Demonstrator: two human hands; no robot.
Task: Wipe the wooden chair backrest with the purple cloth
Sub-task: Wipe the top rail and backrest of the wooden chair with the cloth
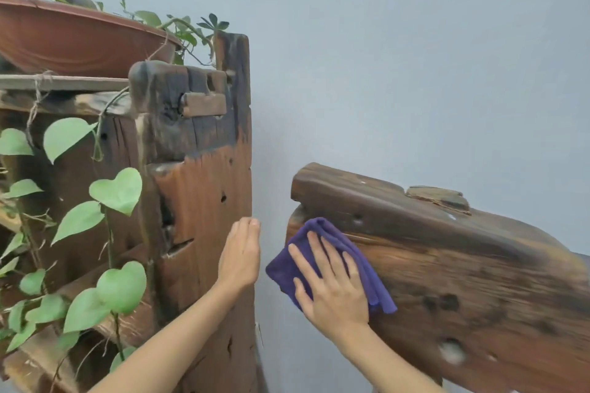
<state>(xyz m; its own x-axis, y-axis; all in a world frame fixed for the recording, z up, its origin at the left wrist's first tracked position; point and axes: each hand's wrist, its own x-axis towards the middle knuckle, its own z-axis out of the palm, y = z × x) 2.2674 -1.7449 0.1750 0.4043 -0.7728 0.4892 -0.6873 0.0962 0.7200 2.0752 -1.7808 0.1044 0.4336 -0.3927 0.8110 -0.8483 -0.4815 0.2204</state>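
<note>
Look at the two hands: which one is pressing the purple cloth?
The right hand, spread flat on the purple cloth against the wooden backrest. The left hand is bare, beside the wooden shelf.

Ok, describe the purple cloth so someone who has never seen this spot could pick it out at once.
Start at the dark, weathered wooden chair backrest slanting across the right against the pale blue-grey wall. At its left end, the right hand presses the bunched purple cloth flat against the wood. It is the only purple thing among brown wood and green leaves.
</note>
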